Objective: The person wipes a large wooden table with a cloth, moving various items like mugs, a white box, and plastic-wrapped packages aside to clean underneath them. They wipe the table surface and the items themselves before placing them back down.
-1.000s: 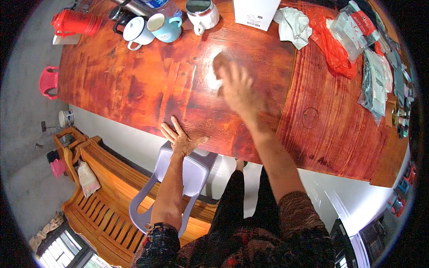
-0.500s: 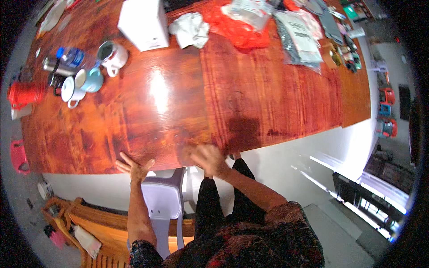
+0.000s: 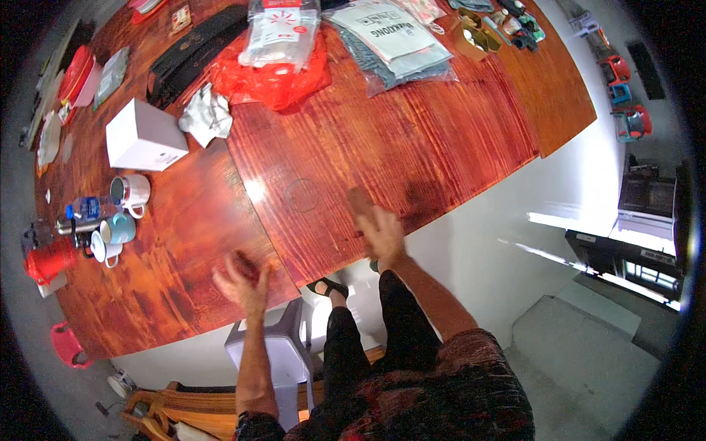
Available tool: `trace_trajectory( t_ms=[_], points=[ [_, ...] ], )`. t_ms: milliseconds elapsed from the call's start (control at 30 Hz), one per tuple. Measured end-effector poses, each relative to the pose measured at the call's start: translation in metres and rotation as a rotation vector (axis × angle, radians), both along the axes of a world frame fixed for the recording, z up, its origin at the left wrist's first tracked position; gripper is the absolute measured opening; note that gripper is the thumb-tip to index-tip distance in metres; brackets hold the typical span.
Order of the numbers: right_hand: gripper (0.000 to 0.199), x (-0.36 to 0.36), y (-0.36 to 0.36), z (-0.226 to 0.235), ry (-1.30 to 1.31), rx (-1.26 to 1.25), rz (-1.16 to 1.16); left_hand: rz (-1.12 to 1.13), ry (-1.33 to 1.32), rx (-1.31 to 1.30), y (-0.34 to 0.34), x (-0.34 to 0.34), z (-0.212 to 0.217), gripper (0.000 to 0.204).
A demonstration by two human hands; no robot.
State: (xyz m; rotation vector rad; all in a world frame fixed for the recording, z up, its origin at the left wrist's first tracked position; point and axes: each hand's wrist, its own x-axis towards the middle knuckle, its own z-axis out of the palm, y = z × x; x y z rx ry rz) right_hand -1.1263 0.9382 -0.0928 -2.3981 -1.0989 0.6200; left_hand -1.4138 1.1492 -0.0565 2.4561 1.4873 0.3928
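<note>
Above the near edge of a reddish-brown wooden table point(image 3: 382, 132), both my hands are empty. My left hand point(image 3: 248, 288) hovers near the front edge with fingers spread, slightly blurred. My right hand point(image 3: 384, 237) is also over the edge, further right, its fingers stretched out and apart though smeared by motion. Shadows of the hands fall on the wood. Neither hand holds anything. Beyond them lie a red plastic bag point(image 3: 283, 92) with clear packets on it and a pale plastic clothing packet point(image 3: 393, 44).
At the left stand a white mug point(image 3: 134, 192), a light-blue mug point(image 3: 120, 229), a small white mug point(image 3: 107, 251), a water bottle point(image 3: 88, 209) and a red jug point(image 3: 51, 259). A white box point(image 3: 145, 136) sits beside crumpled cloth point(image 3: 207, 116). A grey plastic chair point(image 3: 272, 349) is below the edge.
The view has swung, so the table's things now sit further left and tilted. My left hand has left the table edge, and my right hand has moved further over the tabletop.
</note>
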Motion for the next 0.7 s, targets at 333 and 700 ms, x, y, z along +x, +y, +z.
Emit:
trace_trajectory(
  t_ms=[333, 700],
  points=[
    [0.025, 0.125, 0.012, 0.033, -0.574, 0.271, -0.248, -0.218, 0.128, -0.61, -0.056, 0.221, 0.008, 0.157],
    [0.017, 0.181, 0.011, 0.015, -0.57, 0.077, -0.115, -0.171, 0.562, -0.513, -0.069, 0.245, -0.008, 0.166]
  ],
)
